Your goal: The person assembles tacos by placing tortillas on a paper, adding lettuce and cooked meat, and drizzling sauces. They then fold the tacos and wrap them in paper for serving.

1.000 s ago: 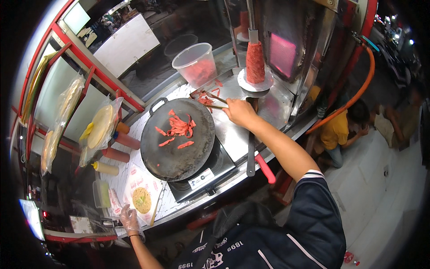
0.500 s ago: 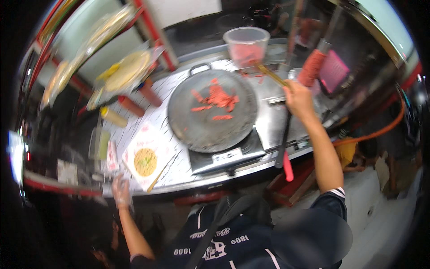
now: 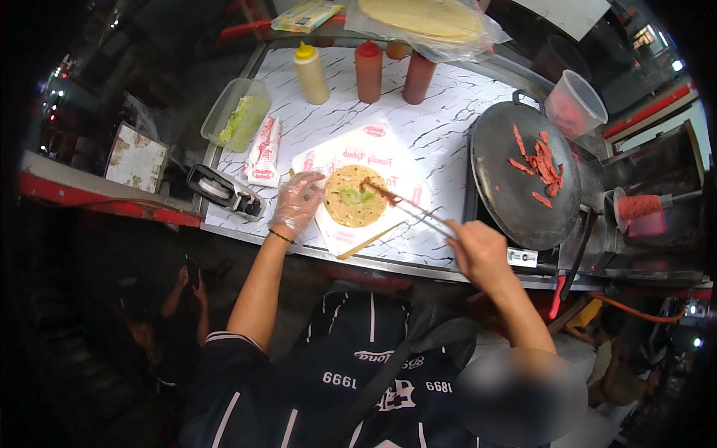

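Tongs, clamped in right hand, swung over mid-frame flatbread. Left hand is open alongside; loosening could spill meat.

Red lettering repeated across white wrapping paper; more red print on white paper packet just beside it. Pale lettering and numbers across chest of dark shirt. Stove label: marks too small to read from here.
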A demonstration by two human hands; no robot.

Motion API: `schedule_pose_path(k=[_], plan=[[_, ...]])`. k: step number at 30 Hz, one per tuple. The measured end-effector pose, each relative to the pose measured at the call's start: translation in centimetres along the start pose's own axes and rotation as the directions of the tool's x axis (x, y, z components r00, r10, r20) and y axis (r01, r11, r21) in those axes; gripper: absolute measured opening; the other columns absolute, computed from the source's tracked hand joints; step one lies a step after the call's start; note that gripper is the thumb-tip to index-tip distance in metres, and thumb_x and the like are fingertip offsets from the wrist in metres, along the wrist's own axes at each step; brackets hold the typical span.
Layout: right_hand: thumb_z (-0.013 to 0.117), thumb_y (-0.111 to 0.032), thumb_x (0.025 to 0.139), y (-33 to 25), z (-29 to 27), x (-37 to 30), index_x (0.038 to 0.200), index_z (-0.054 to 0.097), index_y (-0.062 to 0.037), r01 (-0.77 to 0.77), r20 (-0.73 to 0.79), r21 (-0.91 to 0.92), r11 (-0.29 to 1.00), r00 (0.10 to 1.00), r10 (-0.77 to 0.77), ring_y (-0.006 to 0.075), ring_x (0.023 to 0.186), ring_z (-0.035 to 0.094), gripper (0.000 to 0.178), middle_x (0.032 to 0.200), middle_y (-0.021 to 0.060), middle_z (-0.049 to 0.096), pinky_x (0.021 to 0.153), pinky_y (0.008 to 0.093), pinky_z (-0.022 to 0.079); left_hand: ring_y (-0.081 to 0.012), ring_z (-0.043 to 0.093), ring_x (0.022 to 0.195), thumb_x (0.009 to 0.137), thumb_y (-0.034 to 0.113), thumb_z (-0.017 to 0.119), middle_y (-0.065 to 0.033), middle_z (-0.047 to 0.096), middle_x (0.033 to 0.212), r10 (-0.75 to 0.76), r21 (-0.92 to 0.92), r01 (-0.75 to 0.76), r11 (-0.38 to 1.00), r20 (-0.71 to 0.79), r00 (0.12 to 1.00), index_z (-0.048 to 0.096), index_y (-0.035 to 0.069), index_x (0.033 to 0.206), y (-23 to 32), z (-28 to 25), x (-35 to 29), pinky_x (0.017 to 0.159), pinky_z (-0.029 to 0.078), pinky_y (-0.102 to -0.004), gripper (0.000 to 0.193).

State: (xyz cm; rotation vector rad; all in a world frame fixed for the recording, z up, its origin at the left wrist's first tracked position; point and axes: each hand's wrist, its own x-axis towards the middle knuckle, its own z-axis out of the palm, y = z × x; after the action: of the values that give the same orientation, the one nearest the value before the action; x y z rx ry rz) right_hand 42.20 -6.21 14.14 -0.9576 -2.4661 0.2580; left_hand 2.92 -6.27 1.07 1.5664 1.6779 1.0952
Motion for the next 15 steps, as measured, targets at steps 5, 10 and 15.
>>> schedule_pose_path(k=[5,10,15], plan=[[0.075,-0.014,0.088,-1.8,5.7,1.3,0.123,0.065,-0.0025,-0.065,0.177,-0.061,0.996,0.981,0.074,0.0304,0.073,0.06,0.039,0.078,0.0106,0.057,0.065,0.0432,0.049,-0.0253,0.069,0.099,0.086,0.012,0.076,-0.0117,0.068,0.126,0.12,0.009,-0.121,0.993,0.089,0.989,0.073,0.009,0.119,-1.2,-1.1,0.6,0.087,0.058,-0.0384,0.033],[0.074,-0.013,0.091,-3.2,4.6,1.1,0.128,0.062,-0.0031,-0.204,0.219,0.016,0.979,0.956,0.195,0.0337,0.078,0.06,0.04,0.082,0.0141,0.058,0.07,0.0442,0.048,-0.0336,0.057,0.126,0.085,0.026,0.078,-0.0093,0.063,0.137,0.323,0.276,-0.389,0.879,0.256,0.911,0.075,0.015,0.121,-1.9,-0.2,1.0,0.108,0.046,-0.0489,0.038],[0.075,-0.012,0.09,-3.9,3.3,0.2,0.129,0.062,-0.0046,-0.285,0.205,0.027,0.958,0.94,0.274,0.0347,0.078,0.061,0.042,0.083,0.0141,0.059,0.069,0.0453,0.049,-0.0377,0.048,0.137,0.081,0.041,0.081,-0.0113,0.055,0.148,0.312,0.308,-0.423,0.852,0.351,0.883,0.069,0.023,0.134,-1.3,-1.1,1.9,0.116,0.037,-0.0511,0.058]])
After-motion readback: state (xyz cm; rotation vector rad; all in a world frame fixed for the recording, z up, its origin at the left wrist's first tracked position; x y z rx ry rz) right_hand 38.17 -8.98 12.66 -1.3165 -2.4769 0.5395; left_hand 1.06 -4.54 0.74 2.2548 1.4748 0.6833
